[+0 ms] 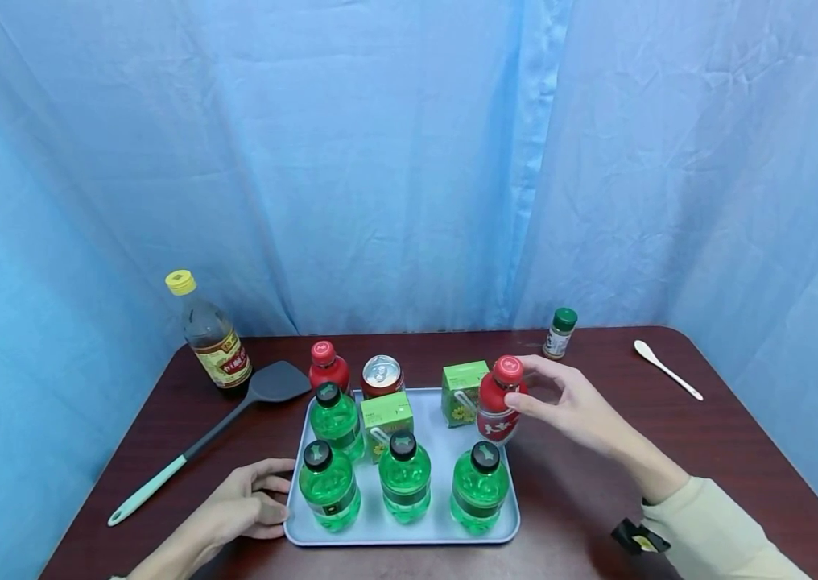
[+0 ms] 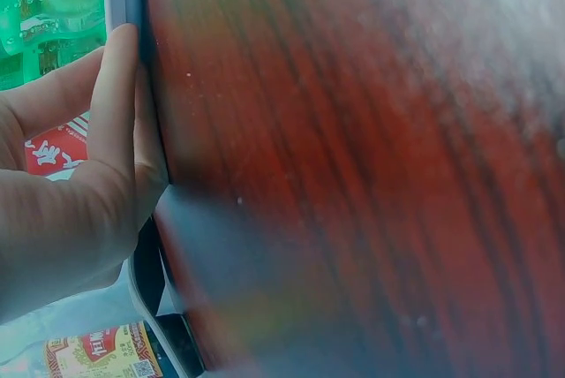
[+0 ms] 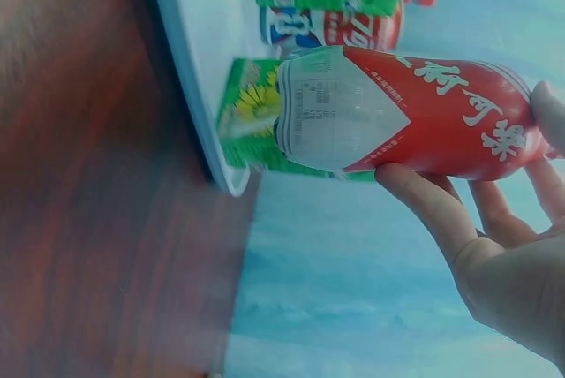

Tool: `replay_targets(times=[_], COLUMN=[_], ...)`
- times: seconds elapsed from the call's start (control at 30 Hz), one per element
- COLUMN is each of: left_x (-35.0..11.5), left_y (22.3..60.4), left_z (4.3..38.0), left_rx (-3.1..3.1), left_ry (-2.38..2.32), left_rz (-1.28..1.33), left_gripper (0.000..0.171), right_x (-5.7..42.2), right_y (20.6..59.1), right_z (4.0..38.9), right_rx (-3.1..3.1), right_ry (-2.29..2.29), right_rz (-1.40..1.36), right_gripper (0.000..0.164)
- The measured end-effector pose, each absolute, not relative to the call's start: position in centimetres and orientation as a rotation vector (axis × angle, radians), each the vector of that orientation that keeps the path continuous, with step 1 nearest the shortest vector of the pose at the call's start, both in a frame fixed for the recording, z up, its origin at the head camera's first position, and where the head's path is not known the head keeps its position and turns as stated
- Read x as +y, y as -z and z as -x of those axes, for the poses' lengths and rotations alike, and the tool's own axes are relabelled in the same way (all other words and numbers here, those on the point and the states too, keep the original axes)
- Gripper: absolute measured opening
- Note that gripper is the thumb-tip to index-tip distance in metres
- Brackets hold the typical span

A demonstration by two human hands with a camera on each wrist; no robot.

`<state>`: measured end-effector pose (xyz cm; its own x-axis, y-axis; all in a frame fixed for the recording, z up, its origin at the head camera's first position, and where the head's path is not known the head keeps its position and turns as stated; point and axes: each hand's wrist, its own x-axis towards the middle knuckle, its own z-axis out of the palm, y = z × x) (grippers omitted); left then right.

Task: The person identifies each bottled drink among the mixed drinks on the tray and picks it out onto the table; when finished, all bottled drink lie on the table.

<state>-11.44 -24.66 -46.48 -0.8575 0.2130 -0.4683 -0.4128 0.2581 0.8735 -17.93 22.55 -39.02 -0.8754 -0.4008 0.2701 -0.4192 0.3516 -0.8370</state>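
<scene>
My right hand (image 1: pixel 574 407) grips a red cola bottle (image 1: pixel 499 422) near its cap, thumb on one side and fingers round the other. The bottle stands roughly upright over the right edge of a pale blue tray (image 1: pixel 445 467); in the right wrist view its clear base (image 3: pixel 313 113) shows above the tray. At the tray's left rim rests my left hand (image 1: pixel 249 501), its fingers (image 2: pixel 115 104) fairly straight against the outer side. Several green bottles (image 1: pixel 329 487) stand on the tray. A green drink carton (image 1: pixel 387 415) sits among them, and another carton (image 1: pixel 463 391) is beside the held bottle.
Behind the tray's left part stand another red bottle (image 1: pixel 328 370) and a drink can (image 1: pixel 382 377). Left of it are a sauce bottle (image 1: pixel 216 346) and a spatula (image 1: pixel 216 423). A green-capped jar (image 1: pixel 559 334) and a white spoon (image 1: pixel 666 370) are at the back right.
</scene>
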Motion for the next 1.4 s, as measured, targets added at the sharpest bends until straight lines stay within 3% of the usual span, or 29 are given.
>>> replay_targets(times=[0.5,1.4], left_x=[-24.5,-24.5], left_y=[46.3,46.1], left_z=[11.4,11.3], left_rx=[2.029,2.035], left_ry=[-1.637,-1.641], left_rz=[0.192,0.202], left_gripper=[0.073,0.072], right_x=[26.5,29.9], right_y=[37.0,41.0], right_z=[18.9,21.2], right_rx=[-2.624,-2.558], right_ry=[-1.462,-1.559], right_rz=[-0.561,-0.428], right_gripper=[0.050,0.051])
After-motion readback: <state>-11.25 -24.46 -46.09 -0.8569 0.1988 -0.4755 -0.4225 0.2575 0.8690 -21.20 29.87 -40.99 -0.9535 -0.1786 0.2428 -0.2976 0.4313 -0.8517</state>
